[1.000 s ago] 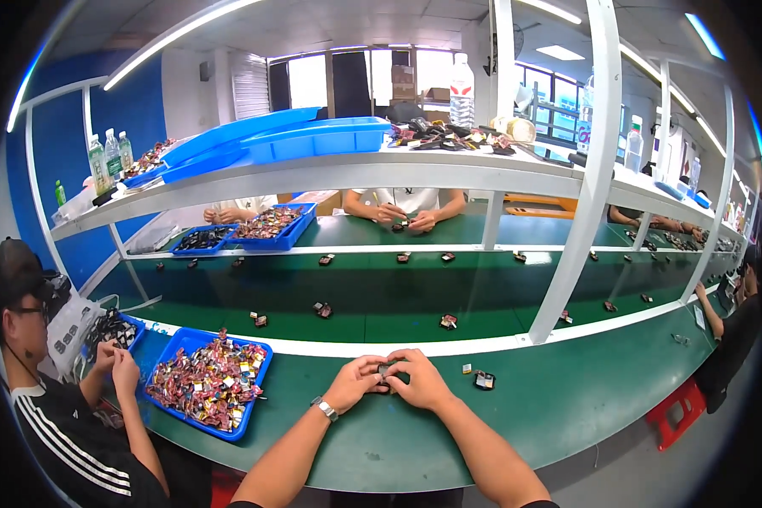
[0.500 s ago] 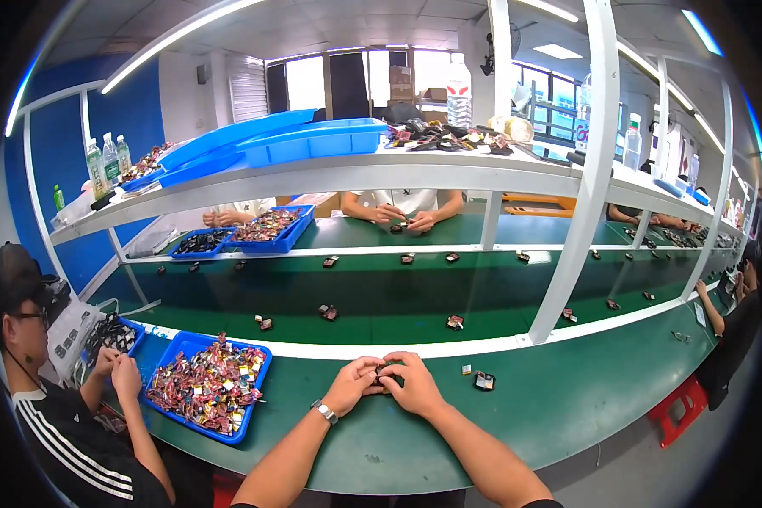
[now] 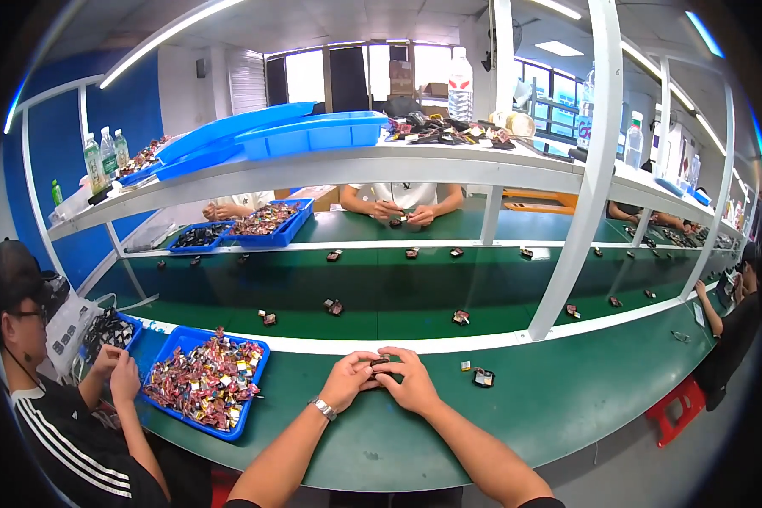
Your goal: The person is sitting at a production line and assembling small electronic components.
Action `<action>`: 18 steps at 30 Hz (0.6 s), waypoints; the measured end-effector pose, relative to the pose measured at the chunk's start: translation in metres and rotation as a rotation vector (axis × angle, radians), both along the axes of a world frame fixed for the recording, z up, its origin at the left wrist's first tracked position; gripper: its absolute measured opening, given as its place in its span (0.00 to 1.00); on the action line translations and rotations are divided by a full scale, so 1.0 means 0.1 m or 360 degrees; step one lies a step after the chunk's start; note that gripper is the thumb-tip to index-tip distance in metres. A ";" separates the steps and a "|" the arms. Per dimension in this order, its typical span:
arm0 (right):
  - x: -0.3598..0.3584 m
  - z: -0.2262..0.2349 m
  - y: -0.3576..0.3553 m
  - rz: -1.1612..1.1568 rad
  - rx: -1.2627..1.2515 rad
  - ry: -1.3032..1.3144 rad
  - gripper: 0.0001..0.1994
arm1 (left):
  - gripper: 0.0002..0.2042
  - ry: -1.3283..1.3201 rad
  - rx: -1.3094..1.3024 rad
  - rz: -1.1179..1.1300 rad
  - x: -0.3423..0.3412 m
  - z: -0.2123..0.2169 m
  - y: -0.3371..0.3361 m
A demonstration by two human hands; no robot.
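Hands barely shift since a second ago: the left hand (image 3: 353, 381) and right hand (image 3: 405, 381) stay pressed together, pinching a small dark part (image 3: 379, 363) above the green workbench (image 3: 559, 406). The fitting work looks unfinished.

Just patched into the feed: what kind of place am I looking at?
Likely a factory assembly line: a long green workbench, a blue tray heaped with small parts, and people seated along both sides working with their hands.
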State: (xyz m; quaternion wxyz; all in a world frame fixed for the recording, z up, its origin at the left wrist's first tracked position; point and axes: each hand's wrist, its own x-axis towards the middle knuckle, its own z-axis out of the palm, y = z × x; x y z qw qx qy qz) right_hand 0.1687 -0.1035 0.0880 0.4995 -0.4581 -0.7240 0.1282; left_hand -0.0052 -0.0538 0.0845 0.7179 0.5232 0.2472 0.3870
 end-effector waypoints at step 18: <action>-0.04 0.09 -0.02 -0.0127 0.0133 0.0020 0.09 | 0.12 -0.0034 -0.0034 0.0087 0.04 0.01 -0.04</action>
